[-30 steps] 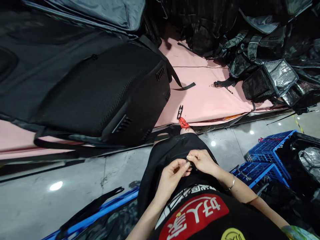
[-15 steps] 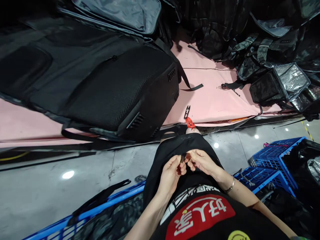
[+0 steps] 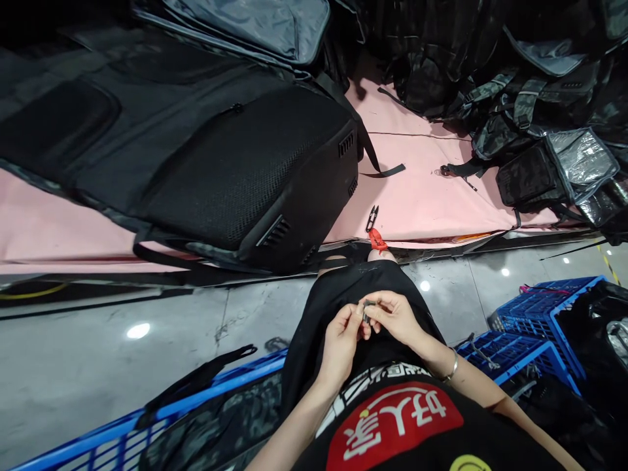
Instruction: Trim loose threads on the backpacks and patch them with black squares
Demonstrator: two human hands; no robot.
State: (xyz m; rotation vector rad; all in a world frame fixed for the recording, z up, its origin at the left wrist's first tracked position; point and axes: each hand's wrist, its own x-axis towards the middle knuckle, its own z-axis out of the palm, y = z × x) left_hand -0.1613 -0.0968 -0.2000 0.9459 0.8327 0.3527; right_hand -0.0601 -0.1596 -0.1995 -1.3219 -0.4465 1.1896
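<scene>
My left hand (image 3: pixel 341 337) and my right hand (image 3: pixel 395 316) meet over my lap, above the black fabric of my skirt (image 3: pixel 353 288). Both pinch a small dark piece (image 3: pixel 366 310) between their fingertips; it is too small to name. A bracelet circles my right wrist. On the pink table (image 3: pixel 422 196) in front of my knees lie thread snips with a red handle (image 3: pixel 375 230), apart from both hands.
A large black backpack (image 3: pixel 220 170) lies on the pink table to the left. Camouflage bags (image 3: pixel 515 111) are heaped at the back right. Blue plastic crates (image 3: pixel 534 320) stand on the grey floor at my right, another crate (image 3: pixel 147 425) at my left.
My hands stay together in my lap and have shifted their pinch on the small dark piece. The view has drifted slightly, so the table shows further right.
</scene>
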